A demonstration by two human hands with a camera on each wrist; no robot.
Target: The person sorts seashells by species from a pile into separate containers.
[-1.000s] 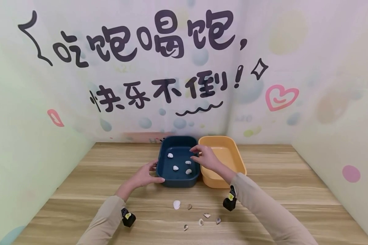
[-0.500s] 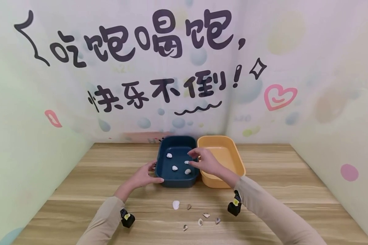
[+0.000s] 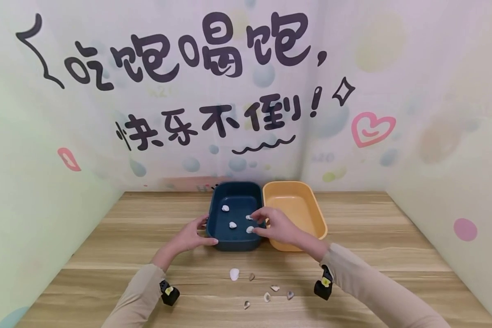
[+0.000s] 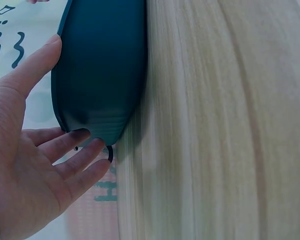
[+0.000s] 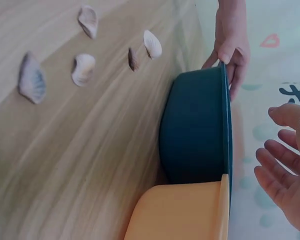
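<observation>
In the head view, my left hand [image 3: 190,238] holds the near left corner of a dark blue plastic bin [image 3: 238,246], thumb on the rim and fingers against the outer side. The left wrist view shows the thumb on the rim of the blue bin [image 4: 100,70] and fingertips against its wall. Over the bin's right side hovers my right hand [image 3: 280,226], thumb and fingers apart, nothing between them. Inside the bin lie several pale seashells, among them a white seashell [image 3: 225,208] and a seashell [image 3: 250,229] near the right thumb; one behind is partly hidden by the fingers.
A yellow bin [image 3: 317,214] stands against the blue one's right side. On the wooden table [image 3: 180,291] in front lie several loose shells, including a white shell [image 3: 234,274] and a small brown shell [image 3: 252,276]. A printed backdrop [image 3: 180,150] rises behind the bins.
My right hand has moved toward me along the blue bin's right side, its fingers staying apart. My left hand keeps its place on the bin. The shells have not moved.
</observation>
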